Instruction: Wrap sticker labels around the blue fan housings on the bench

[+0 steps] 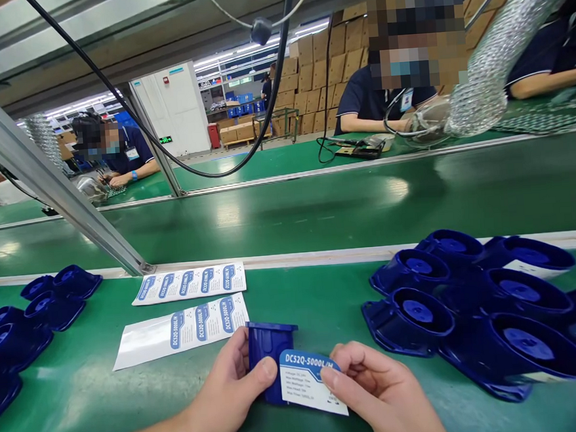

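Observation:
My left hand (235,384) is closed around a dark blue plastic housing (271,339), its thumb pressed on the near side and its flanged rim facing up. Between the thumb and fingers of my right hand (373,384) is a blue and white sticker label (304,382) printed "DC52Q-5000L/H". The label's left edge lies over the housing's wall; whether it is stuck there I cannot tell. Just beyond my hands lie a partly used label sheet (187,328) with a bare left end and another label sheet (189,282) behind it.
Several blue housings (417,309) crowd the right side of the green bench, some bearing labels. More housings (52,305) sit at the left. A metal post (79,197) and hanging black cable (216,175) stand ahead. Co-workers sit across the green conveyor (287,209).

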`<state>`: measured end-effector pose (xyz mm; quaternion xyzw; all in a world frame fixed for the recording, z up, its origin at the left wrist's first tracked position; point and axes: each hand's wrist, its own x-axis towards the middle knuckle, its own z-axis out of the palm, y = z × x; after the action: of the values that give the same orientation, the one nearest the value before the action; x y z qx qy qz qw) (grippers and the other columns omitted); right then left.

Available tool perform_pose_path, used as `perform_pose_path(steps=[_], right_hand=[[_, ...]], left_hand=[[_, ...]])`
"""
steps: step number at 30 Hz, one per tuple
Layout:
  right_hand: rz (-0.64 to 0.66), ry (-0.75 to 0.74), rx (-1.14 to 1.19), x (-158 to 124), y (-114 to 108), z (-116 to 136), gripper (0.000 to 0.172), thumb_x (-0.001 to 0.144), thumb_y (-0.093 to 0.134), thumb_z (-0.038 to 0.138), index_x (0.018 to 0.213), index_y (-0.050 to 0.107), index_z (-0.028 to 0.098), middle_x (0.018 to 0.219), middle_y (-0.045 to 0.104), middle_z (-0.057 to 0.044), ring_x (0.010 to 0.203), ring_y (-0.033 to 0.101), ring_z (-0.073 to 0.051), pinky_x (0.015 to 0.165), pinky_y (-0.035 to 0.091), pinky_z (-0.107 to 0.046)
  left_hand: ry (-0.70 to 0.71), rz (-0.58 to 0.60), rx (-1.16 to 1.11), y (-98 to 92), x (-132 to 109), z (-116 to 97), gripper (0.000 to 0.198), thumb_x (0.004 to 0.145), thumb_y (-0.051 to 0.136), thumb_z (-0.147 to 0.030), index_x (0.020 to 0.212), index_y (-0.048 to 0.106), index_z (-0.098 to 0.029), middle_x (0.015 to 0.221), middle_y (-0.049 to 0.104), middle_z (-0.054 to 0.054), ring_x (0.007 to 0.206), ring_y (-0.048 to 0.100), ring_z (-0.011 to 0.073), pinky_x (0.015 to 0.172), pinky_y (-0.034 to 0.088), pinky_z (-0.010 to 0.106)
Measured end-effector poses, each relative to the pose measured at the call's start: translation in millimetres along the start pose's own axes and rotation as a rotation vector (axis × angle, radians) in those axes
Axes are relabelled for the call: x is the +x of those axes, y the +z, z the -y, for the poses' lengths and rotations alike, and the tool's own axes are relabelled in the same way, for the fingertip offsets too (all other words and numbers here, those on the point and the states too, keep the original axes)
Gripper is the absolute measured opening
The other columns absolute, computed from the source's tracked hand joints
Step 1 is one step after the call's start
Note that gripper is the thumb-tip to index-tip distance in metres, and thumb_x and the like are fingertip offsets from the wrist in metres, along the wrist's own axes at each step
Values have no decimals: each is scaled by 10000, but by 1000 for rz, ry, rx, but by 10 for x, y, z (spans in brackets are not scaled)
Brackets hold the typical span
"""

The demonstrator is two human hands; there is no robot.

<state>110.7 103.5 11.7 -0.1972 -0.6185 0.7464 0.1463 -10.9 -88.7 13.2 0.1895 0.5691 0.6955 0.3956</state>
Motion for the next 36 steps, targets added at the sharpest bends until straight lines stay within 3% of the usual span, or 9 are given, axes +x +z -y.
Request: perform_pose_path(steps=[6, 14, 27, 36], right_hand=[[-68, -5, 4, -51, 63, 44, 513, 700, 926, 662, 657, 696, 205, 638, 590, -4, 571, 536, -169, 531, 496, -281], [-12, 19, -13, -9, 34, 34, 547, 677, 923, 691, 643, 681, 202, 600, 560, 9, 546, 517, -160, 520, 486, -274], [-63, 2, 0, -45, 77, 43, 526, 695, 923, 671, 660, 690, 200, 615, 573, 8, 565, 523, -162, 537, 482, -277], [40, 28, 10, 26, -36, -88, 479, 758, 899, 629, 696, 699, 198, 639, 586, 2, 592, 519, -162, 561, 462, -268]], left_hand=[[-10, -13, 37, 2, -7, -8, 661, 867, 810, -620, 1289, 598, -158, 1323, 709, 176, 1254, 663, 327, 1098, 529, 466], [7, -1, 25, 13, -3, -18, 658, 881, 805, -601, 1332, 593, -171, 1359, 695, 171, 1291, 652, 341, 1122, 515, 483], [14, -2, 47, 2, 0, 10, 680, 891, 795, -605, 1379, 578, -182, 1404, 674, 159, 1317, 637, 326, 1144, 500, 464], [9, -11, 47, 0, -15, 18, 687, 890, 794, -610, 1383, 567, -189, 1410, 669, 160, 1323, 632, 323, 1151, 495, 467]])
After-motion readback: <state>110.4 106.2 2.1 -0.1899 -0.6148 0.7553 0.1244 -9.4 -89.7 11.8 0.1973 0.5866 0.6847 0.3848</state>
